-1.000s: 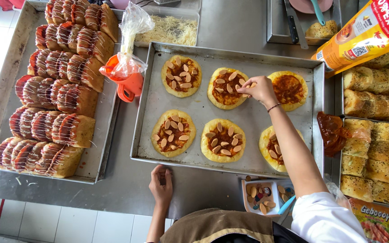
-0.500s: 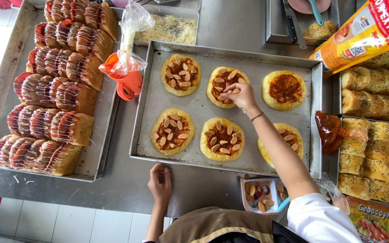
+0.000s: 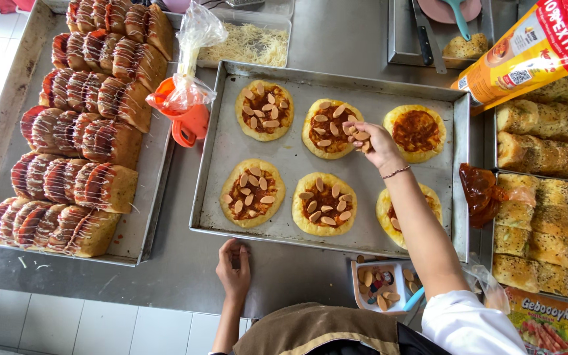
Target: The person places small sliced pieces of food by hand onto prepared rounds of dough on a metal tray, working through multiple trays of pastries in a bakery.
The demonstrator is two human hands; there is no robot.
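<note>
A metal baking tray (image 3: 369, 84) holds several small round pizzas spread with red sauce. My right hand (image 3: 369, 141) holds several sausage slices and hovers over the right edge of the top middle pizza (image 3: 327, 128), which carries many slices. The top right pizza (image 3: 417, 133) has sauce only. The bottom right pizza (image 3: 389, 209) is partly hidden by my forearm. My left hand (image 3: 233, 269) rests flat on the steel counter below the tray's near rim, holding nothing. A small white tub of sausage slices (image 3: 382, 286) sits near my body.
A long tray (image 3: 1, 131) of drizzled bread slices lies at left. An orange cup with a plastic bag (image 3: 189, 98) stands beside it, a tub of grated cheese (image 3: 248, 43) behind. Topped bread loaves (image 3: 547, 197), a sauce bag (image 3: 484, 190) and an orange pouch (image 3: 534, 49) lie at right.
My right hand drew back left from the top right pizza to the top middle pizza and placed slices there. My left hand stayed put.
</note>
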